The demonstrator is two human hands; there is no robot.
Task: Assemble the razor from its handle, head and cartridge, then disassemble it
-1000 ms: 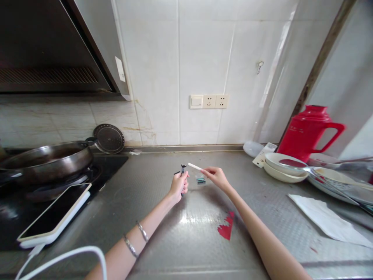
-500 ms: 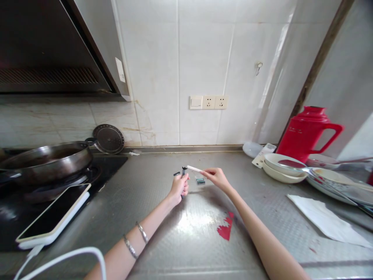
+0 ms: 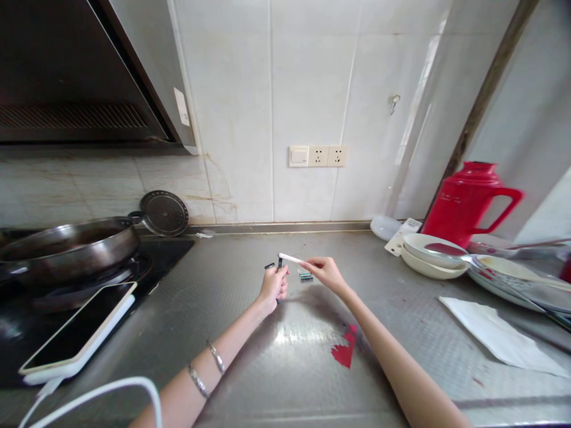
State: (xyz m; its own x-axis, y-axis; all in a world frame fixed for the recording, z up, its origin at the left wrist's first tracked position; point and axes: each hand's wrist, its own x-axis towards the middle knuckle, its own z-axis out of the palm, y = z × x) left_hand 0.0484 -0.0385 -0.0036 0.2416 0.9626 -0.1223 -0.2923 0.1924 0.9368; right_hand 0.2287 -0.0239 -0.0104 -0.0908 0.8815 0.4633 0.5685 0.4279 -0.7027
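My left hand [image 3: 273, 286] is closed around a slim dark object [image 3: 280, 262], whose top end sticks up above the fist. The rest of that object is mostly hidden in the fingers, so I cannot tell its kind. Between the fingertips of my right hand [image 3: 328, 274] is a thin white stick [image 3: 291, 258], pointing left. The stick's far tip meets or overlaps the top of the dark object. Small greenish batteries [image 3: 306, 277] lie on the counter beside the right fingers. A short black piece [image 3: 269, 266] rests just left of the dark object.
A steel pan [image 3: 75, 246] sits on the black stove at left, with a charging phone [image 3: 78, 330] near it. Bowls [image 3: 435, 261], a red thermos [image 3: 468, 199] and a white paper sheet [image 3: 495, 333] are at right. Red scraps [image 3: 344, 351] mark the steel counter [image 3: 250, 380].
The white stick in my right hand has shifted left, and its tip now reaches the top of the dark object. My left hand keeps its grip. The view has turned very slightly.
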